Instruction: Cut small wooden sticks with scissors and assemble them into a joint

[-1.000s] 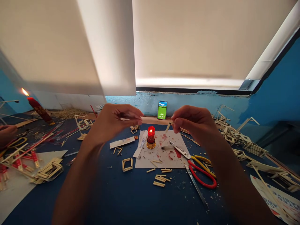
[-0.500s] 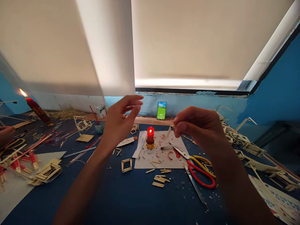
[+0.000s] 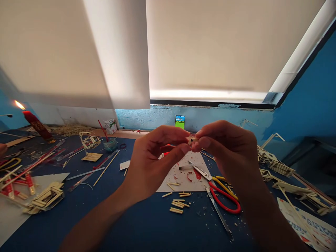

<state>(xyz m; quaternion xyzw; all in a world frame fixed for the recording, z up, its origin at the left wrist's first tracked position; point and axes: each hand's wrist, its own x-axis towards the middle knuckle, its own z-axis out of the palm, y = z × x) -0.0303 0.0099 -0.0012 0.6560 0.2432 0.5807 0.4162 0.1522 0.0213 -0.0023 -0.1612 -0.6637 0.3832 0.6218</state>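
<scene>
My left hand (image 3: 154, 157) and my right hand (image 3: 225, 147) meet in front of me above the blue table (image 3: 136, 224). Both pinch a short pale stick piece (image 3: 192, 140) between their fingertips. The left hand hides the small red candle on the white sheet (image 3: 183, 175); only a sliver of red shows behind my fingers. Below the hands lie several short cut sticks (image 3: 178, 204). Red-and-yellow-handled scissors (image 3: 220, 196) lie just right of the sheet, under my right wrist.
A tall lit red candle (image 3: 35, 122) leans at far left, near another person's hand (image 3: 2, 150). A phone (image 3: 180, 121) stands against the wall. Stick frames pile up along the right (image 3: 278, 168) and lower left (image 3: 44, 197). A small carton (image 3: 110, 126) and glass dish (image 3: 110, 144) sit left of centre.
My left hand, which had swung open away from the stick, has come back right and pinched the stick piece together with my right hand, now covering the small candle. The view shifted slightly.
</scene>
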